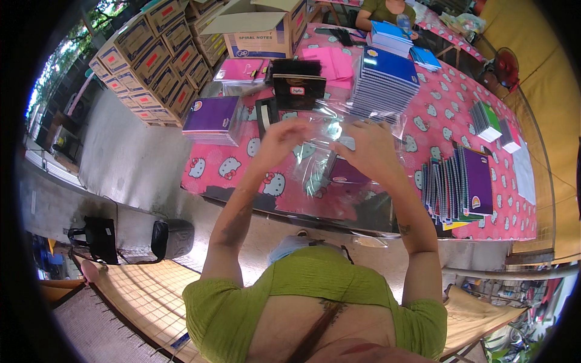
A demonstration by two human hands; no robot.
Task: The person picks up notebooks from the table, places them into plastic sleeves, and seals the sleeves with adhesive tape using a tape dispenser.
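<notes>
Blue notebooks point(385, 81) rise beyond the hands point(370, 147), apart, their grip on clear plastic point(311, 172) unclear.

Clear plastic film point(315, 172) near the front edge of the bench point(514, 225) is glossy, creased and streaked with highlights. The printed covering point(437, 91) looks smooth. Toward the left edge, the purple notebooks point(209, 115) have smooth covers; toward the far edge, the blue notebooks point(387, 68) have glossy covers over paper pages. Beyond the left edge, the cartons point(136, 63) are matt cardboard.
</notes>
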